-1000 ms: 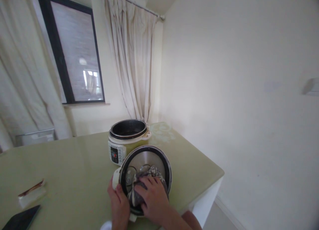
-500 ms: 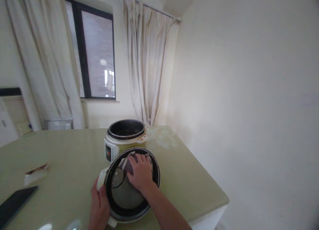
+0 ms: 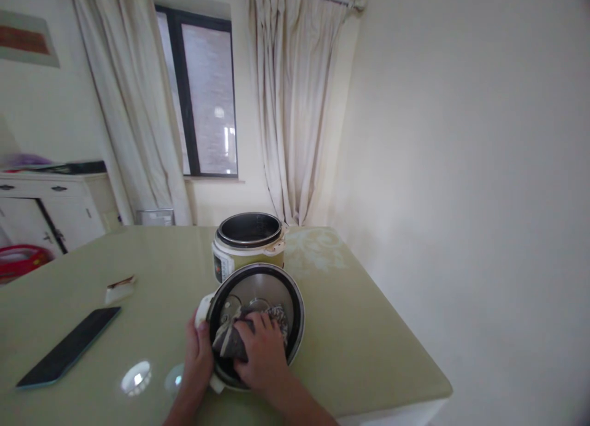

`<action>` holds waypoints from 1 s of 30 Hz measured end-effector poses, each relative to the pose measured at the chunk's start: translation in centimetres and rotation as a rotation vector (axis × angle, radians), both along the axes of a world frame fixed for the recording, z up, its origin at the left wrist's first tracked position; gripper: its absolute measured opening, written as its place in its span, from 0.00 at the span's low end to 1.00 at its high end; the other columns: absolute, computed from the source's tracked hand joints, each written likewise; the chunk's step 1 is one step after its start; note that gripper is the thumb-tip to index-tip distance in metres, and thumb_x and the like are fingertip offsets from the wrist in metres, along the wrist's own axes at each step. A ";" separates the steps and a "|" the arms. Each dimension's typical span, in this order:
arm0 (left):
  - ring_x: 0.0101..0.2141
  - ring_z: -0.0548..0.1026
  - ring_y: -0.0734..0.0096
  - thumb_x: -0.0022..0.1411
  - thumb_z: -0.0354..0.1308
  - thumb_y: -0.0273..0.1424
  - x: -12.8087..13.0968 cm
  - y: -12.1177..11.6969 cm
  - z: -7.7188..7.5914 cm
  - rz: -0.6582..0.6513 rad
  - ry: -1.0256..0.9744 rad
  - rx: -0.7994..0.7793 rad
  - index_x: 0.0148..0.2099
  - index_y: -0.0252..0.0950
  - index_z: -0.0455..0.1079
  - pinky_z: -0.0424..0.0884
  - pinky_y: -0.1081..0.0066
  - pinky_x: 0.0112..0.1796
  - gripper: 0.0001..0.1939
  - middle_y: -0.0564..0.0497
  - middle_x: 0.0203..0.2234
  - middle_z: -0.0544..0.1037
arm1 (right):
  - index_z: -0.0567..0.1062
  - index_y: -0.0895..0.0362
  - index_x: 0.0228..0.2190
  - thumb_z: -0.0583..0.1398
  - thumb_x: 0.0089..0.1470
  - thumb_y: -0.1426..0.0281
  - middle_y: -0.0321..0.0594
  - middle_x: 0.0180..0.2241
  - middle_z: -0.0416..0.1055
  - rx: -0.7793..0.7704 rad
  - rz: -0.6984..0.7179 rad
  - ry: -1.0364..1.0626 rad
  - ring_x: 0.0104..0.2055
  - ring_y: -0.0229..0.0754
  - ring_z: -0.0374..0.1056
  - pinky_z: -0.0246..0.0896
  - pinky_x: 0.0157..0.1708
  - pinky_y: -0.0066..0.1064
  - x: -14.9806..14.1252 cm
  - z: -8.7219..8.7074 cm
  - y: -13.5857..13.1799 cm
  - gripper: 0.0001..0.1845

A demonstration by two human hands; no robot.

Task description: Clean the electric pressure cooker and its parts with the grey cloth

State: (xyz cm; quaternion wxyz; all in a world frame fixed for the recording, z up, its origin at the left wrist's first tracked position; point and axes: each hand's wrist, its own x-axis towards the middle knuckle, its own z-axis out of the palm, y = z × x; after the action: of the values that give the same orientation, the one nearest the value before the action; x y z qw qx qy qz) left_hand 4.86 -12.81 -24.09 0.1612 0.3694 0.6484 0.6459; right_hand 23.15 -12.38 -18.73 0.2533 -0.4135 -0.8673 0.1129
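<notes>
Well beyond the fingers of the left hand (image 3: 198,359), at the far left, stands a white cabinet (image 3: 71,201), with something red (image 3: 23,260) just in front of it. Nearer, to the left of these fingers and apart from them, a dark slab (image 3: 71,347) lies on the table (image 3: 373,352); a small packet (image 3: 120,291) lies just past its far end.

The left fingers are curled around the left side of the lid (image 3: 274,284), at its white handle (image 3: 203,311), with the thumb near the rim. The lid is tilted, inner face up; whether its lower edge rests on the table, I cannot tell.

Right of the left thumb, a bunched cloth (image 3: 233,343) lies against that inner face, under the fingers of the right hand (image 3: 267,352). These are bent over the cloth, slightly spread, pressing it down; the right thumb is hard to make out. Beyond both sets of fingers, behind the lid, stands the cooker (image 3: 251,258), its pot (image 3: 246,228) inside.

The lid is off the cooker. Wiping looks partway through: the cloth covers the middle and lower face, while the upper face lies bare beyond the right fingertips. Whether that part is already wiped, I cannot tell.
</notes>
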 end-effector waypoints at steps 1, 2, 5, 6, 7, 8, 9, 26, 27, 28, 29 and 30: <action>0.63 0.70 0.50 0.73 0.43 0.56 0.1 -0.1 0.2 -0.011 0.008 0.014 0.70 0.37 0.62 0.62 0.48 0.68 0.36 0.39 0.61 0.73 | 0.72 0.43 0.59 0.69 0.54 0.59 0.42 0.58 0.72 -0.002 -0.027 -0.001 0.60 0.58 0.67 0.63 0.61 0.53 0.1 0.2 -0.1 0.31; 0.64 0.69 0.50 0.74 0.43 0.55 0.3 -0.1 0.5 -0.024 0.019 0.030 0.71 0.37 0.61 0.61 0.49 0.69 0.35 0.38 0.62 0.72 | 0.72 0.43 0.59 0.69 0.54 0.60 0.42 0.58 0.72 -0.001 -0.065 -0.004 0.60 0.58 0.67 0.63 0.60 0.53 0.2 0.5 -0.1 0.31; 0.68 0.65 0.49 0.75 0.42 0.54 0.6 -0.4 1.2 -0.064 0.036 0.053 0.73 0.35 0.57 0.59 0.49 0.69 0.36 0.36 0.66 0.68 | 0.72 0.43 0.62 0.68 0.55 0.67 0.43 0.60 0.71 0.020 -0.228 0.001 0.62 0.58 0.67 0.62 0.61 0.51 0.7 1.3 -0.1 0.34; 0.68 0.65 0.49 0.75 0.42 0.54 0.7 -0.5 1.3 -0.073 0.034 0.050 0.73 0.35 0.57 0.59 0.49 0.69 0.36 0.36 0.66 0.68 | 0.71 0.43 0.63 0.68 0.55 0.69 0.44 0.61 0.71 0.031 -0.283 0.005 0.63 0.58 0.66 0.61 0.62 0.51 0.8 1.5 0.0 0.35; 0.67 0.65 0.49 0.75 0.42 0.54 0.7 -0.5 1.4 -0.081 0.031 0.044 0.72 0.34 0.58 0.60 0.48 0.69 0.36 0.35 0.66 0.68 | 0.70 0.44 0.64 0.67 0.55 0.71 0.44 0.62 0.70 0.044 -0.336 0.006 0.64 0.57 0.66 0.60 0.63 0.50 1.0 1.7 0.2 0.36; 0.67 0.66 0.49 0.75 0.41 0.54 0.7 -0.6 1.4 -0.092 0.027 0.035 0.72 0.34 0.58 0.61 0.49 0.68 0.36 0.35 0.65 0.69 | 0.70 0.45 0.64 0.66 0.56 0.73 0.45 0.62 0.70 0.057 -0.380 0.001 0.64 0.57 0.65 0.60 0.64 0.50 1.1 2.0 0.5 0.36; 0.66 0.67 0.49 0.75 0.41 0.54 0.6 -0.6 1.3 -0.103 0.024 0.028 0.72 0.34 0.59 0.61 0.49 0.68 0.36 0.35 0.64 0.70 | 0.69 0.46 0.65 0.65 0.57 0.73 0.46 0.63 0.70 0.069 -0.415 -0.011 0.64 0.56 0.65 0.59 0.64 0.49 1.1 2.3 0.9 0.36; 0.64 0.70 0.50 0.75 0.41 0.55 0.8 -0.5 0.7 -0.131 -0.016 0.027 0.73 0.32 0.57 0.66 0.51 0.65 0.38 0.34 0.64 0.71 | 0.73 0.42 0.59 0.70 0.53 0.59 0.40 0.59 0.70 0.018 -0.241 -0.050 0.60 0.56 0.64 0.60 0.61 0.49 -1.9 1.1 -0.8 0.32; 0.64 0.70 0.49 0.75 0.41 0.54 0.8 -0.5 0.6 -0.135 -0.017 0.019 0.73 0.32 0.57 0.67 0.50 0.65 0.38 0.33 0.63 0.71 | 0.74 0.41 0.58 0.70 0.52 0.60 0.40 0.58 0.70 0.007 -0.240 -0.050 0.60 0.55 0.65 0.61 0.61 0.47 -1.1 0.9 -0.8 0.32; 0.64 0.71 0.49 0.75 0.41 0.54 0.9 -0.5 0.5 -0.141 -0.019 0.012 0.73 0.32 0.57 0.67 0.50 0.64 0.38 0.33 0.63 0.72 | 0.75 0.42 0.58 0.70 0.52 0.61 0.40 0.58 0.71 0.003 -0.259 -0.054 0.59 0.55 0.65 0.62 0.60 0.46 -0.2 1.1 -0.5 0.31; 0.63 0.71 0.49 0.75 0.41 0.53 0.9 -0.5 0.5 -0.146 -0.024 0.001 0.73 0.32 0.56 0.68 0.50 0.63 0.38 0.33 0.63 0.72 | 0.75 0.43 0.57 0.69 0.53 0.63 0.41 0.57 0.71 0.005 -0.298 -0.059 0.58 0.55 0.66 0.63 0.59 0.45 0.6 1.6 0.1 0.30; 0.63 0.72 0.48 0.75 0.41 0.53 1.0 -0.5 0.4 -0.147 -0.029 -0.008 0.74 0.32 0.56 0.69 0.50 0.62 0.37 0.33 0.63 0.72 | 0.76 0.44 0.57 0.69 0.53 0.65 0.43 0.56 0.71 0.013 -0.351 -0.066 0.58 0.55 0.67 0.64 0.58 0.45 1.2 2.3 1.0 0.29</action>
State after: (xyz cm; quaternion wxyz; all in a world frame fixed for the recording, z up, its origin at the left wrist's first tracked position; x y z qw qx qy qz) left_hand 5.89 -13.27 -23.70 0.2187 0.4061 0.6197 0.6350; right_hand 24.35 -11.40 -16.41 0.2434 -0.5605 -0.7902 0.0478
